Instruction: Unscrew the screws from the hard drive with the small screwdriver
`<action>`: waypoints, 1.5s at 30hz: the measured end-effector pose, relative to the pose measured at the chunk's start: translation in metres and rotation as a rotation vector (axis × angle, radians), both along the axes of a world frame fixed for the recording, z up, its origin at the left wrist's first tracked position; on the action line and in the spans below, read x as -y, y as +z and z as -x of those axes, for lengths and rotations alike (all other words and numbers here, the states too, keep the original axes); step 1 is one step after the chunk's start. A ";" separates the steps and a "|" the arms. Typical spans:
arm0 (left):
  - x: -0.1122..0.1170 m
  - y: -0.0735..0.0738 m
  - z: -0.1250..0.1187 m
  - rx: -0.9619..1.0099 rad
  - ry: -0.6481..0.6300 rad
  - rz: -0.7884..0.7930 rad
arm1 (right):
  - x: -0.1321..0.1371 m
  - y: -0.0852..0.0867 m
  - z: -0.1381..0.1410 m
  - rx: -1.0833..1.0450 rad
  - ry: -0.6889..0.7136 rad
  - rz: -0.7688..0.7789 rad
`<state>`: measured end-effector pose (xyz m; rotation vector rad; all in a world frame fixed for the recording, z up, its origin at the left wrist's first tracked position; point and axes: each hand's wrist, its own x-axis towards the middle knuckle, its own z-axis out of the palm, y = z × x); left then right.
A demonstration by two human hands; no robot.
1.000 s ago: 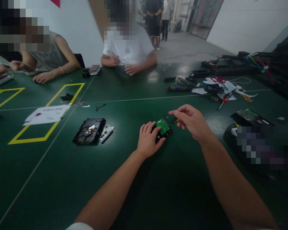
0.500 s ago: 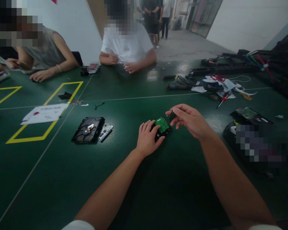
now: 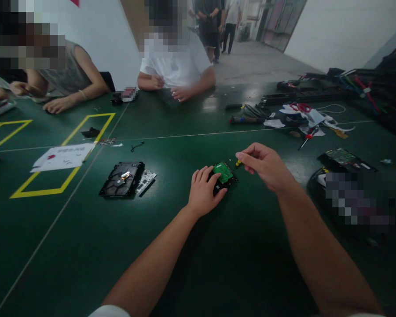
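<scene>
Head view — left hand [image 3: 203, 191] spread flat over near edge of small hard drive [image 3: 223, 172], green board up, mid-way across green table [image 3: 86, 246]. Right hand [image 3: 265, 166] pinched narrow round yellow-black screwdriver [image 3: 238, 163], tip just beside board's far right corner. Risks: tip slipping and gouging board if tilted; drive skidding under loose hold. Writing on paper sheet [image 3: 63, 156] — too blurred to read.
</scene>
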<state>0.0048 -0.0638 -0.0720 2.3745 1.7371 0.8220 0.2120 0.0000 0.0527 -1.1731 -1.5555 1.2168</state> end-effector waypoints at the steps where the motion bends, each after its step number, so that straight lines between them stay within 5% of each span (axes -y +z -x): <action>1: 0.000 0.000 0.000 0.001 -0.001 0.000 | 0.001 -0.001 0.001 0.020 -0.010 0.010; 19: 0.000 0.000 -0.001 -0.001 0.003 0.002 | 0.005 0.006 -0.003 0.049 0.165 -0.048; 45: 0.000 0.000 0.000 -0.003 0.004 0.008 | 0.009 0.008 0.001 0.096 0.157 -0.087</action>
